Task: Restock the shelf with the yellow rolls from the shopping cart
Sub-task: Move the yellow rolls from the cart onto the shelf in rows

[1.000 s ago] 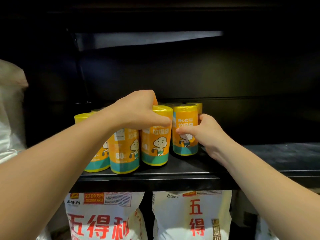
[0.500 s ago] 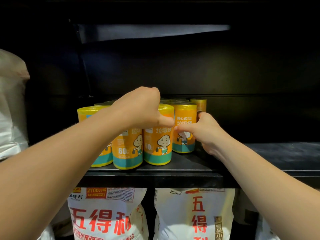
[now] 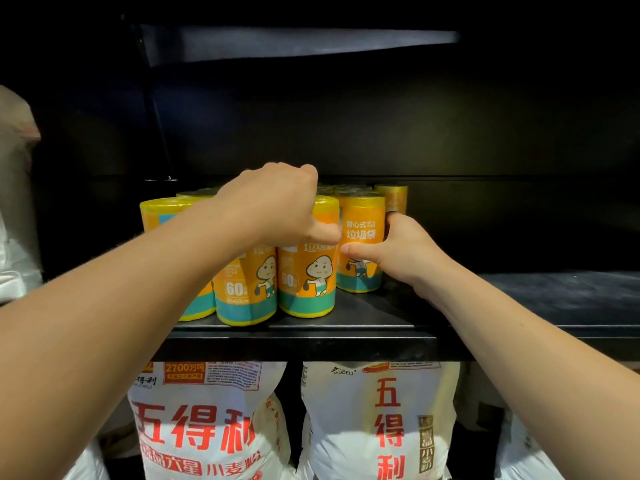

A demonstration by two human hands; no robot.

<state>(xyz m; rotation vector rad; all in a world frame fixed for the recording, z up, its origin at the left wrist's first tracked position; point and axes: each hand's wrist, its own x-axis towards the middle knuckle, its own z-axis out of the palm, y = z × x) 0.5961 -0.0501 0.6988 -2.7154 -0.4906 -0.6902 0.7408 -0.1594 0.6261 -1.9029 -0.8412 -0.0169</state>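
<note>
We saw a group of yellow rolls point(image 3: 360, 216) standing upright and close together on the black shelf point(image 3: 381, 329), toward its left part and a little back from the front edge. All of them carried an orange label with a cartoon figure and a teal band at the bottom.

The left hand point(image 3: 277, 206) lay from above on the group. Its fingers were curled down over the top of the front roll point(image 3: 306, 275), and the thumb pressed on the upper front of this roll, so the hand gripped it. The fingertips themselves were hidden behind the rolls.

The right hand point(image 3: 393, 252) held the right roll point(image 3: 362, 230), which stood just behind and beside the front roll. The thumb lay across the front of the label and the fingers were curled round the right side. The two thumbs almost met.

One more roll point(image 3: 393, 199) stood at the back, behind the right hand, and the leftmost roll point(image 3: 157, 213) was partly covered by the left forearm.

Under the shelf stood white flour sacks point(image 3: 207, 427) with red characters. At the far left edge we saw a pale bag point(image 3: 14, 202).
</note>
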